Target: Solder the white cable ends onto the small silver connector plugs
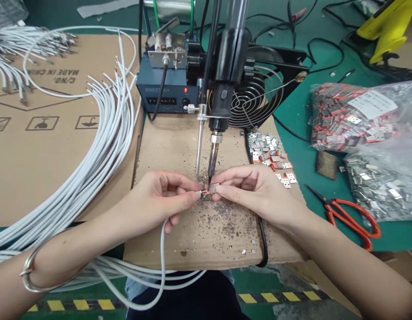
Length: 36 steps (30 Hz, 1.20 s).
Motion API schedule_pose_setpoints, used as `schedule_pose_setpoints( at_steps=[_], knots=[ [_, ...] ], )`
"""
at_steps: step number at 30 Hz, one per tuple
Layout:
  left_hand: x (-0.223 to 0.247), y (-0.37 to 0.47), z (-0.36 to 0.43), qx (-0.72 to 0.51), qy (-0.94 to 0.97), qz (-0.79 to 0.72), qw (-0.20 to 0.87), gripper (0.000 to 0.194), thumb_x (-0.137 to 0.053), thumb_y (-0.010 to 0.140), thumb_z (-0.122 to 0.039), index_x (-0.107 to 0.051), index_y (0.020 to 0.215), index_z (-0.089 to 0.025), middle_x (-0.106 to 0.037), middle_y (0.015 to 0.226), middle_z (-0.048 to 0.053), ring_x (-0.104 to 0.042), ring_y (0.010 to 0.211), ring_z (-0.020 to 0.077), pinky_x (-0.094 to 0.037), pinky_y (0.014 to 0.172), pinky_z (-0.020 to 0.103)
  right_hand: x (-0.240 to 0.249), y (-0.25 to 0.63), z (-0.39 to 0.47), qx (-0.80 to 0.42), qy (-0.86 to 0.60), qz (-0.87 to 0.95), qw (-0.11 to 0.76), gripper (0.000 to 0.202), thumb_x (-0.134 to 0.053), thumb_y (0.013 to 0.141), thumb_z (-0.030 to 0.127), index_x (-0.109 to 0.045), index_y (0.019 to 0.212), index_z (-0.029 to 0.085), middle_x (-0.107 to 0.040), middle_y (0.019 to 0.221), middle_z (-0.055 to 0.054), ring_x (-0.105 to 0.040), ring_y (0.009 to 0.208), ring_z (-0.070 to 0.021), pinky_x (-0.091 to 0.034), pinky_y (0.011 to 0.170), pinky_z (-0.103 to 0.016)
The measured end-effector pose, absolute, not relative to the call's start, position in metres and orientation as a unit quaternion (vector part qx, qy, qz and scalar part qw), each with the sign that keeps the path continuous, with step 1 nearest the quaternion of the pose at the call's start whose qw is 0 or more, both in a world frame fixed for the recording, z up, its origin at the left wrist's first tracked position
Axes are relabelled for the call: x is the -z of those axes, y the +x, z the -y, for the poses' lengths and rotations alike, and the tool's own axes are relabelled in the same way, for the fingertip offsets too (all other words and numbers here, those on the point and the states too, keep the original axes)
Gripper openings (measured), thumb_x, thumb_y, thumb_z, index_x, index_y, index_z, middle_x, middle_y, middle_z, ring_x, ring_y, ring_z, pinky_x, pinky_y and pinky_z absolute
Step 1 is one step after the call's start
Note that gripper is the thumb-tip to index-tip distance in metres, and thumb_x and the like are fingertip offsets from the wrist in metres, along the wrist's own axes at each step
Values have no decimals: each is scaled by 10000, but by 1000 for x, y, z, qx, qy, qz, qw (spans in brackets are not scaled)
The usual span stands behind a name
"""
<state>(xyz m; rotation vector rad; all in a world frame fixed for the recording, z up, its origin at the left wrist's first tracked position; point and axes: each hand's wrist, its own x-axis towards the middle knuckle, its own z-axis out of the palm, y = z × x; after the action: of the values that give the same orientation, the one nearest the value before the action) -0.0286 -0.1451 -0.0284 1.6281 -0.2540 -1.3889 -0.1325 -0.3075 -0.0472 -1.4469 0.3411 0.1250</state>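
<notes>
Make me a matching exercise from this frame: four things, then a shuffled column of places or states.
1. Left hand
2. Right hand
3. Orange-handled scissors
4. Soldering iron

A. Lying on the green table
B. Holding a white cable
C. Tip pointing down between the hands
D. Pinching a metal connector

Pairs: 1-B; 2-D; 3-A; 4-C

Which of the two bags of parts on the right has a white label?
The farther bag, of orange-and-silver connectors, carries the label; the nearer bag, of silver pieces, shows none.
</notes>
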Motion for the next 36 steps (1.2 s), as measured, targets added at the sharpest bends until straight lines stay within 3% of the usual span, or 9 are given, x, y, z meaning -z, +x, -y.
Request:
schedule_pose_setpoints(
  at_steps=[13,26,36],
  knots=[
    [28,-29,145,560,663,117,482,130,-629,748,-176,-560,645,-138,-480,383,-77,-420,305,38,-358,300,98,48,-133,305,-43,-693,-142,706,118,-673,721,219,-685,799,131,-701,655,-37,-613,557,-113,-455,496,-221],
    [28,-30,144,565,646,123,497,112,-631,759,-180,-580,677,-122,-480,380,-82,-426,309,28,-365,296,71,45,-133,309,-70,-649,-147,743,86,-688,724,173,-697,800,133,-702,638,-19,-629,578,-82,-467,535,-165],
    [33,-29,144,562,640,125,510,113,-645,747,-180,-588,671,-119,-493,383,-80,-427,306,26,-375,289,66,46,-133,309,-58,-664,-143,732,99,-678,719,175,-696,803,125,-699,630,-27,-626,562,-98,-462,515,-191]
  ],
)
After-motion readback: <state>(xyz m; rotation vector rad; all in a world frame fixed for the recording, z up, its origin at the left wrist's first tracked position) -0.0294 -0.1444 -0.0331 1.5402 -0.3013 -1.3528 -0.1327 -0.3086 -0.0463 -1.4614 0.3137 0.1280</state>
